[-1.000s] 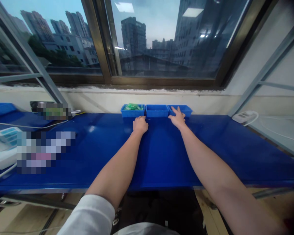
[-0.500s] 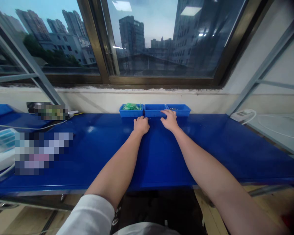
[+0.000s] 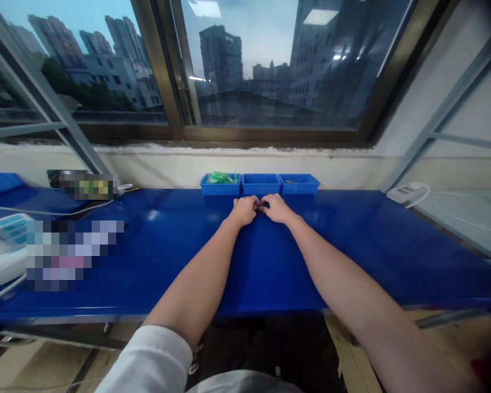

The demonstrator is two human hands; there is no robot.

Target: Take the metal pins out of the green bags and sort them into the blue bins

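My left hand [image 3: 246, 210] and my right hand [image 3: 275, 208] meet fingertip to fingertip just in front of the blue bins. Both are closed in a pinch, at a small dark thing between them that is too small to name. Right behind my hands stands the middle blue bin [image 3: 261, 189], which shows nothing inside from here. The left blue bin [image 3: 220, 189] holds crumpled green plastic pieces [image 3: 221, 178]. In the right blue bin [image 3: 299, 188] lie a few small metallic bits [image 3: 289, 181].
The blue tabletop [image 3: 180, 262] runs up to the wall under a window. At the left are a white device with blue panels [image 3: 12, 234], a blurred-out item and cables. A white power strip [image 3: 405, 192] lies at the far right, beside a metal frame post [image 3: 442, 120].
My right hand has moved from the front of the right bin leftward and down to my left hand. My left hand has shifted slightly right, and the right hand's fingers have closed.
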